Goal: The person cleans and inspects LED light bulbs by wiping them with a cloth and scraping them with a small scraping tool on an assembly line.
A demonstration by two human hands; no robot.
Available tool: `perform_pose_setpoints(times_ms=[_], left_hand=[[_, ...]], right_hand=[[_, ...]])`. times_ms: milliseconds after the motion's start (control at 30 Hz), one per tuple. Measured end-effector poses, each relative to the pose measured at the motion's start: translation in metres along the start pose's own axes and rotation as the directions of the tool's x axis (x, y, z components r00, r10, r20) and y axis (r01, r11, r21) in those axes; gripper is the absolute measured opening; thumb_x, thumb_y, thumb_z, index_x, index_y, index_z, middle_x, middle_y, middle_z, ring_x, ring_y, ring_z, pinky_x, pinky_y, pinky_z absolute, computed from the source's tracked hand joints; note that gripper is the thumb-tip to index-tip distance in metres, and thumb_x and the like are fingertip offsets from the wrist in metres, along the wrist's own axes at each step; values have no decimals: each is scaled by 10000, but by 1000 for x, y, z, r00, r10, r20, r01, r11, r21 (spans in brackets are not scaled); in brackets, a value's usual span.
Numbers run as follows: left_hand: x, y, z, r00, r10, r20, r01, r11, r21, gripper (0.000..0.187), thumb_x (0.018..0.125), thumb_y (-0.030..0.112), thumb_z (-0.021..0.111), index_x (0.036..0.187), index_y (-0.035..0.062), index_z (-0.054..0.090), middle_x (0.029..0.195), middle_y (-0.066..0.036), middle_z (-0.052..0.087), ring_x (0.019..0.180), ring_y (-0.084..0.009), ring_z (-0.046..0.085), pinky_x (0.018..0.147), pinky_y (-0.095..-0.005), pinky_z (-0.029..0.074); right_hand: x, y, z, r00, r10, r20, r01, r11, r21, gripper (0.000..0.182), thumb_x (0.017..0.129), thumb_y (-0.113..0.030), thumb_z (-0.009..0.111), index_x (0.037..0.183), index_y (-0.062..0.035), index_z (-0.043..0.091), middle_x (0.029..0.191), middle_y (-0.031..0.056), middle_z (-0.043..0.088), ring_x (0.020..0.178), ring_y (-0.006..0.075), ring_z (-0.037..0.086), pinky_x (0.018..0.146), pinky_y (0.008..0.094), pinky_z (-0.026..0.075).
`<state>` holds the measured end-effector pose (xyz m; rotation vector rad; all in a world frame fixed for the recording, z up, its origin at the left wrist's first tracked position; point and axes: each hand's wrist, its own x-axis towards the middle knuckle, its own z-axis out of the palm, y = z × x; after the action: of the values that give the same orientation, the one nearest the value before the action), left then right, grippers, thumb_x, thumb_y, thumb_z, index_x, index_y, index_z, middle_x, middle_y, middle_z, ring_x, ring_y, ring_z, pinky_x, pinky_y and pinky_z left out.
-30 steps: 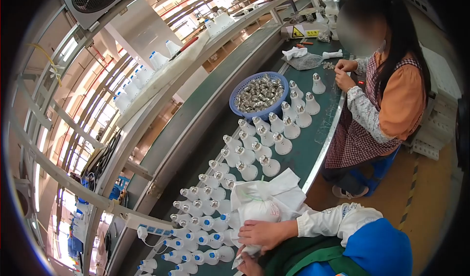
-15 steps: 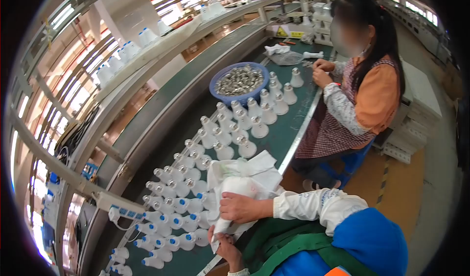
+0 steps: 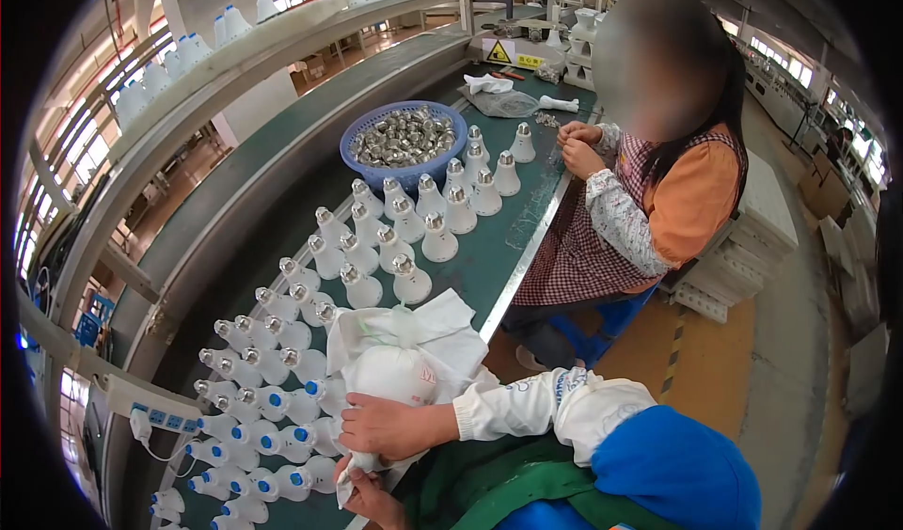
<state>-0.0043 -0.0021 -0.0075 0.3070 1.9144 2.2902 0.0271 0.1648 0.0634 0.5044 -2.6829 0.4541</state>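
A white, rounded, pear-shaped thing with red print (image 3: 393, 375) lies before me at the near edge of the bench, narrowing toward me. My right hand (image 3: 390, 427) is closed over its lower part. Below, my left hand (image 3: 372, 502) pinches a thin white piece (image 3: 348, 478) at the narrow end; where this joins the rest is hidden. Beyond the rounded thing spreads a white, cloth-like sheet (image 3: 442, 328), with a clear plastic-looking part at the middle. Left of my hands stand rows of white lamp housings (image 3: 310, 370), some with silver screw caps, others with blue tips.
A blue basket (image 3: 350, 161) of silver caps stands farther along the green bench (image 3: 480, 267). A co-worker (image 3: 677, 182) sits on the right, hands over the bench edge. A power strip (image 3: 160, 415) is on the left, below a shelf (image 3: 235, 64) holding more housings.
The view has shifted, so the bench and housings sit farther left and some of them lower. Both my hands keep their hold on the white things.
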Motion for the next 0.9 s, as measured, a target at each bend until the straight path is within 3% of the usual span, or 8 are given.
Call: perform_pose_setpoints(times_ms=[133, 200, 300, 400, 633, 700, 800, 900], left_hand=[[-6, 23, 17, 1000, 18, 18, -18, 999, -33, 283, 962, 179, 498, 1192, 18, 468, 741, 34, 466, 565, -5, 352, 485, -164, 276], [-10, 35, 23, 1000, -20, 9, 22, 971, -239, 245, 958, 167, 491, 1149, 14, 496, 707, 33, 479, 542, -19, 365, 466, -177, 289], [-16, 39, 14, 968, -244, -53, 220, 934, -282, 253, 959, 128, 483, 1191, 27, 485, 745, 26, 497, 569, -28, 384, 477, -184, 310], [-19, 44, 17, 984, -174, -46, 151, 939, -310, 142, 961, 112, 480, 1054, 15, 526, 732, -8, 531, 560, -55, 423, 487, -199, 351], [-20, 33, 19, 997, -83, 10, 81, 935, -344, 128, 958, 107, 493, 1022, 2, 528, 730, -24, 552, 567, -58, 442, 504, -205, 368], [-18, 33, 17, 998, -61, 22, 65, 940, -335, 127, 958, 106, 492, 1023, 3, 528, 735, -23, 553, 571, -57, 442, 511, -204, 368], [-16, 40, 17, 997, -51, 53, 68, 919, -388, 176, 958, 120, 496, 1084, 2, 528, 748, -16, 548, 596, -49, 439, 531, -195, 362], [-13, 43, 13, 983, -127, 132, 178, 826, -534, 331, 952, 180, 517, 1228, 1, 473, 777, -12, 543, 632, -42, 439, 545, -200, 359]], right_hand=[[4, 2, -7, 997, 68, 21, -68, 998, 7, 178, 600, -198, 665, 719, -88, 592, 719, 39, 570, 822, 226, 546, 938, 399, 346], [5, 0, -4, 996, 83, -41, -81, 995, 65, 127, 614, -200, 629, 667, -91, 592, 684, 62, 573, 793, 246, 557, 918, 425, 370], [7, -2, -10, 992, 89, -87, -74, 984, 163, 128, 596, -205, 630, 659, -99, 592, 673, 84, 569, 759, 284, 569, 870, 464, 398], [8, -1, -8, 999, 47, 4, -47, 995, 83, 128, 611, -188, 650, 677, -95, 592, 685, 60, 573, 762, 251, 568, 835, 435, 393], [17, -6, -11, 999, 29, -16, -27, 996, 80, 213, 632, -225, 722, 728, -81, 599, 728, 16, 576, 795, 207, 549, 861, 395, 350], [20, -6, -17, 990, 16, 141, -25, 998, 62, 196, 652, -206, 710, 754, -73, 609, 761, 22, 586, 813, 205, 551, 864, 383, 345], [19, -5, -9, 999, -17, 32, 15, 998, 62, 116, 646, -149, 649, 682, -57, 589, 715, 46, 564, 791, 224, 538, 875, 400, 349], [18, -6, -5, 999, -52, -2, 52, 998, 47, 81, 641, -114, 625, 670, -52, 581, 713, 52, 565, 796, 229, 538, 908, 418, 342]])
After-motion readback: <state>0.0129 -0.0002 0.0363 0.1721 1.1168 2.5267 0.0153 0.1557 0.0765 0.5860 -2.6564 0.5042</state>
